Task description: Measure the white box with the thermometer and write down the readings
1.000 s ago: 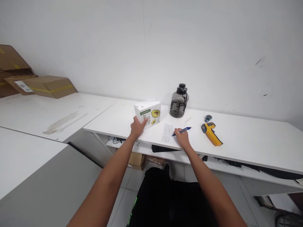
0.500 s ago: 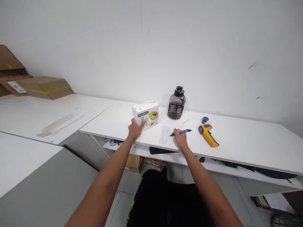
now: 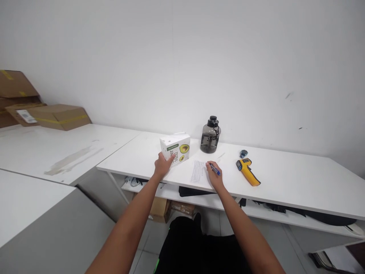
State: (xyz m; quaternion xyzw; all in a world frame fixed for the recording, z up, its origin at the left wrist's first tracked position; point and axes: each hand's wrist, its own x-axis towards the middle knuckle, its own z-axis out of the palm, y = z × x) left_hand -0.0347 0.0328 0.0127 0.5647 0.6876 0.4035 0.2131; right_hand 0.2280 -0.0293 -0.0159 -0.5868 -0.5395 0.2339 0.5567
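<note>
My left hand [image 3: 163, 165] grips the lower left side of a white box [image 3: 178, 146] printed with avocados and the word "Meal", which stands upright on the white table [image 3: 288, 171]. In my right hand [image 3: 214, 176] is a blue pen [image 3: 215, 169], pinched between the fingers, its body slanting down to the right. That hand rests at the right edge of a sheet of paper [image 3: 197, 172] covered in small writing. Too small to make out is whether the pen tip touches the paper.
Behind the paper stands a dark see-through jug [image 3: 209, 140]. A yellow infrared thermometer [image 3: 248, 173] and a small bluish object [image 3: 243, 153] lie to the right. Cardboard boxes [image 3: 61, 116] sit at the far left. Under the tabletop runs a shelf [image 3: 168, 189] with dark items.
The pen has turned in my right hand, from pointing up to the right to slanting down to the right. My left hand keeps its hold on the box. The view has tilted slightly upward.
</note>
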